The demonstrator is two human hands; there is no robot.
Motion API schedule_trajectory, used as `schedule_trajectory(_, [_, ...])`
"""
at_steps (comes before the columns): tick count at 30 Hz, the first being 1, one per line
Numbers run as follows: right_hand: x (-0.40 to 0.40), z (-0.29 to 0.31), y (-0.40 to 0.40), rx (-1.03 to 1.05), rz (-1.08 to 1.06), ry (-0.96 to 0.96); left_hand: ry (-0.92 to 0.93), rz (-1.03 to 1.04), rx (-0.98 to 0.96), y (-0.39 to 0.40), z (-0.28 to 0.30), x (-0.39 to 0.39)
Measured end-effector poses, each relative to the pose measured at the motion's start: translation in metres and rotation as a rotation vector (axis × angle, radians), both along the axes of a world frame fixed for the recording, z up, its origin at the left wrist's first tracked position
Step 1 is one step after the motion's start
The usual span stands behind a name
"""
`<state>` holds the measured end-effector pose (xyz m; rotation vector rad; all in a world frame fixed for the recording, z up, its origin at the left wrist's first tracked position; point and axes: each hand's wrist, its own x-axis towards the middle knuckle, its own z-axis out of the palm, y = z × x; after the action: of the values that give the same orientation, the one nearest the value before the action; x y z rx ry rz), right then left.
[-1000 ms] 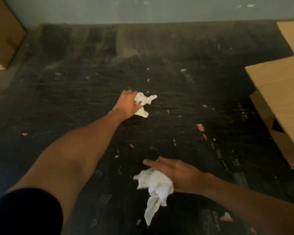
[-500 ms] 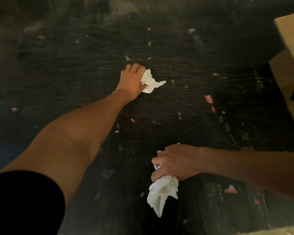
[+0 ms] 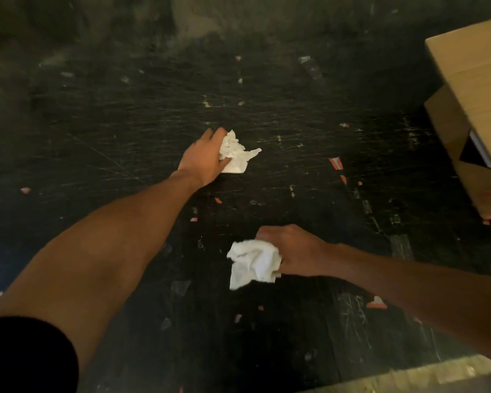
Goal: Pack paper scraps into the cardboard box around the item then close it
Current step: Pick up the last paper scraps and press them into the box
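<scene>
The left hand (image 3: pixel 203 160) reaches far out over the scuffed black floor (image 3: pixel 111 131), its fingers curled onto a crumpled white paper scrap (image 3: pixel 236 154) that lies against the floor. Nearer the body, the right hand (image 3: pixel 295 251) is fisted around a second, larger wad of white paper (image 3: pixel 253 262) — a loose end hangs below the knuckles. The cardboard box (image 3: pixel 474 89) sits at the right edge, well apart from both hands — its flap tilted up.

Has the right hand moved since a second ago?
Yes. The right hand has closed on its crumpled paper and drawn back a little from the orange floor scrap, toward the person.
</scene>
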<state>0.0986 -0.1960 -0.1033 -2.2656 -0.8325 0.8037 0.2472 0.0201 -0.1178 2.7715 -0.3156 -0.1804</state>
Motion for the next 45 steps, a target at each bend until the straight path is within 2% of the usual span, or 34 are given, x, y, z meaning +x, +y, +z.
schedule_trajectory(7, [0.035, 0.028, -0.014, 0.124, -0.537, -0.037, 0.022, 0.198, -0.21, 0.02, 0.025, -0.035])
schedule_trajectory(12, [0.051, 0.057, -0.018, 0.132, -0.858, -0.188, -0.045, 0.22, -0.402, 0.019, 0.051, -0.057])
schedule_trajectory(15, [0.05, 0.081, -0.031, 0.171, -0.96, -0.237, -0.072, 0.203, -0.494, 0.012, 0.07, -0.068])
schedule_trajectory(21, [0.02, 0.148, -0.077, 0.208, -1.091, -0.43, -0.155, 0.201, -0.647, -0.022, 0.112, -0.083])
schedule_trajectory(30, [-0.031, 0.221, -0.191, 0.146, -1.183, -0.658, -0.235, 0.08, -0.698, -0.125, 0.181, -0.107])
schedule_trajectory(45, [-0.099, 0.271, -0.443, 0.103, -1.244, -0.707, -0.255, 0.018, -0.671, -0.397, 0.239, -0.158])
